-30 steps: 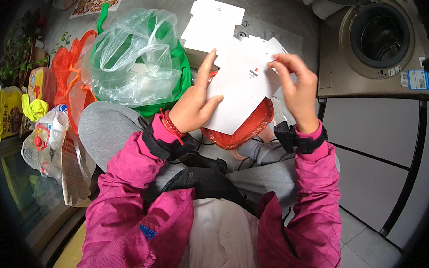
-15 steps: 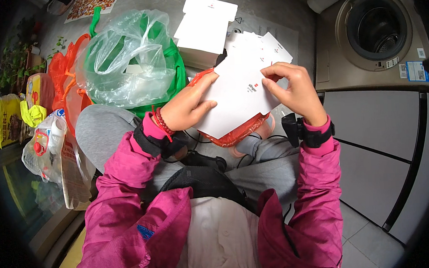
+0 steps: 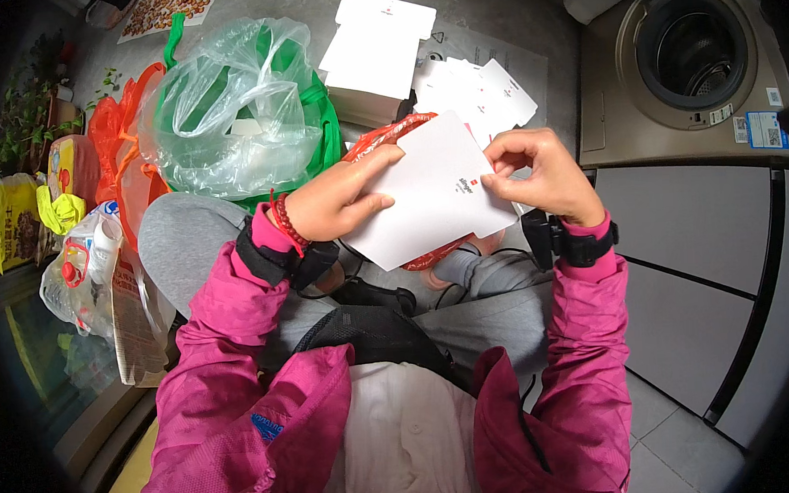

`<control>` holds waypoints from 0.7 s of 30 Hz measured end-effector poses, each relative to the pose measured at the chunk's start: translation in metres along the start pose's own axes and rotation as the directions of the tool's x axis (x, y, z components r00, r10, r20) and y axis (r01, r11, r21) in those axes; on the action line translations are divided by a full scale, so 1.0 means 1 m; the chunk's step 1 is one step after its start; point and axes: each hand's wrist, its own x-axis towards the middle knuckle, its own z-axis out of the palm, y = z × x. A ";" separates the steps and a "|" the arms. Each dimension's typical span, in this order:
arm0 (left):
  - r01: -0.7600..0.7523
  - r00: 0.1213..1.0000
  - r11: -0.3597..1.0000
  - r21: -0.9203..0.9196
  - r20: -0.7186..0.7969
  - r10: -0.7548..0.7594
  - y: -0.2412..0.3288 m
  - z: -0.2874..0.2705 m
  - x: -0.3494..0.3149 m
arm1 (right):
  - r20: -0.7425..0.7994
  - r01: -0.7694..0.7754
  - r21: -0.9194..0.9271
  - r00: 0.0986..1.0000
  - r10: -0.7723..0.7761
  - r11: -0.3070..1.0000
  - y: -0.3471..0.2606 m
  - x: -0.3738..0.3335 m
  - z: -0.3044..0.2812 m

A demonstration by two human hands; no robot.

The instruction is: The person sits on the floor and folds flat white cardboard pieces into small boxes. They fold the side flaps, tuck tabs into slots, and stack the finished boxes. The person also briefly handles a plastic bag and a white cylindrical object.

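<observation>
A white flat card piece [image 3: 423, 196] with a small red mark and dark print is held tilted over my lap. My left hand [image 3: 338, 194] grips its left edge, thumb and fingers on either side. At its right edge my right hand [image 3: 547, 176] pinches the card between thumb and fingers. Behind the card, partly hidden, lies a red patterned plastic bag [image 3: 389, 137]. Beyond it, more white card pieces [image 3: 494, 98] lie loosely overlapped on the floor. A stack of white card blanks [image 3: 372, 69] stands to their left.
At the left, a clear plastic bag [image 3: 227, 121] rests in a green bag [image 3: 321, 116], beside orange-red bags [image 3: 112, 127] and a bag with bottles [image 3: 87, 263]. A washing machine [image 3: 604, 75] with its door open stands at the right, above grey panels [image 3: 680, 240].
The held card has come nearer to me and shifted slightly left, uncovering more of the red bag and the loose pieces behind. Both hands have moved a little lower with it.
</observation>
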 end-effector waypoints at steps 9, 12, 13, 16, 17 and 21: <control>0.012 0.997 1.000 0.007 0.080 -0.012 0.004 -0.007 -0.002 | 0.038 0.022 -0.084 0.999 -0.019 0.996 0.004 0.001 0.007; -0.017 0.997 1.000 -0.011 0.076 0.018 0.005 -0.009 -0.003 | 0.086 -0.009 0.009 0.996 0.009 1.000 0.002 -0.001 0.006; -0.007 0.996 1.000 -0.008 0.086 0.008 0.005 -0.010 -0.003 | 0.091 0.018 0.001 0.996 -0.019 1.000 0.002 -0.001 0.006; 0.019 0.993 1.000 -0.014 0.118 -0.017 0.004 -0.011 -0.005 | 0.099 0.015 -0.029 0.995 -0.012 0.999 0.000 -0.001 0.007; 0.027 0.991 0.999 -0.027 0.130 -0.023 0.003 -0.011 -0.005 | 0.101 -0.001 -0.040 0.995 0.005 0.999 0.000 0.000 0.007; -0.052 0.994 0.998 -0.035 0.093 0.055 -0.001 -0.008 -0.005 | 0.011 0.073 -0.292 0.997 -0.072 0.954 0.003 0.003 0.018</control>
